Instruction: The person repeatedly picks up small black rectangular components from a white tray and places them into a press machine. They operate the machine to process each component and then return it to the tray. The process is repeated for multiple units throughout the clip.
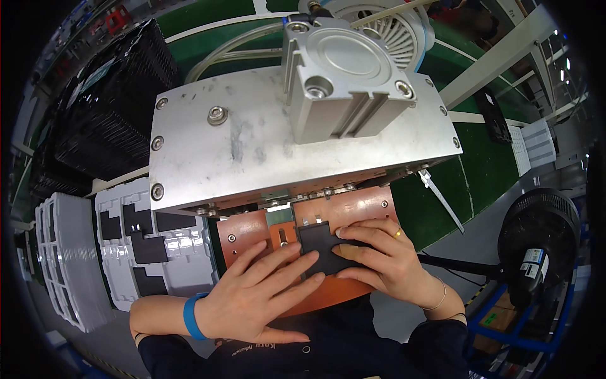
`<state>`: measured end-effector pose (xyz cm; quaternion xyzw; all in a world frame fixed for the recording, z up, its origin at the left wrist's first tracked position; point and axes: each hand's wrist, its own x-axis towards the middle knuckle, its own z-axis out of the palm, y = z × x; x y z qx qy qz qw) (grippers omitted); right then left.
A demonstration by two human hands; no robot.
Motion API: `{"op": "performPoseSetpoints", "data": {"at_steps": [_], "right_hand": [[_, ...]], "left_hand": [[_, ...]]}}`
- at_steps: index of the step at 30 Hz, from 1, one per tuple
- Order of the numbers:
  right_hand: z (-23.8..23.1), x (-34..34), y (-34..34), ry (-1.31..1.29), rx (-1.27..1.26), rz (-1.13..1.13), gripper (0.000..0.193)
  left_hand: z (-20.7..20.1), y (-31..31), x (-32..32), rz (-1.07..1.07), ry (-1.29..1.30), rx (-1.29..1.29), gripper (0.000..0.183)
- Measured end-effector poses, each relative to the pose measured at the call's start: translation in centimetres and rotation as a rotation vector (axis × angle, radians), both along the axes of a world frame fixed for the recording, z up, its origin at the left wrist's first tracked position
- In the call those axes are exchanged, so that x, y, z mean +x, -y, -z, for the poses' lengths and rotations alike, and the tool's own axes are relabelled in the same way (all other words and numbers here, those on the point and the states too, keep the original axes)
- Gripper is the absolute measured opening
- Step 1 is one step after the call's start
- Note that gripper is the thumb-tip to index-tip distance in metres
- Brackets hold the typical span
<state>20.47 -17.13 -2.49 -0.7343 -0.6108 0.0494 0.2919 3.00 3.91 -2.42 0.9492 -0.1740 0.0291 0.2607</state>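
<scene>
A flat black L-shaped battery cell (310, 245) with two small silvery tabs at its far end lies on the orange-brown fixture plate (247, 228) in front of me. My right hand (388, 259), a ring on one finger, grips the right side of the cell between thumb and fingers. From the left, my left hand (252, 298) reaches in with its fingers stretched out; the fingertips rest at the cell's left and near edges. Just beyond the tabs stands a silvery metal press block (252, 126), topped by a square air cylinder (353, 69). Fingers partly cover the cell.
At the left, a white tray (180, 252) holds several black cells, beside stacked white trays (71, 259). Stacked black trays (113, 114) rise behind. A metal strip (444, 201) lies on the green mat (470, 151). Fans stand at right (536, 221) and far back (398, 38).
</scene>
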Motion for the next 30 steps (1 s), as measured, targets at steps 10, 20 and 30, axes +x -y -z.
{"op": "performPoseSetpoints", "data": {"at_steps": [10,20,30], "right_hand": [[0.2,1.9,-2.1,-0.001,0.044,-0.008,0.035],[-0.1,1.9,-2.0,-0.038,0.028,-0.004,0.036],[-0.4,2.0,-2.1,-0.089,0.005,0.001,0.038]], "left_hand": [[0.5,-1.2,1.8,-0.054,0.034,0.084,0.074],[0.8,-1.0,1.6,-0.082,0.006,0.048,0.068],[0.8,-1.0,1.5,-0.056,-0.001,0.075,0.069]]}}
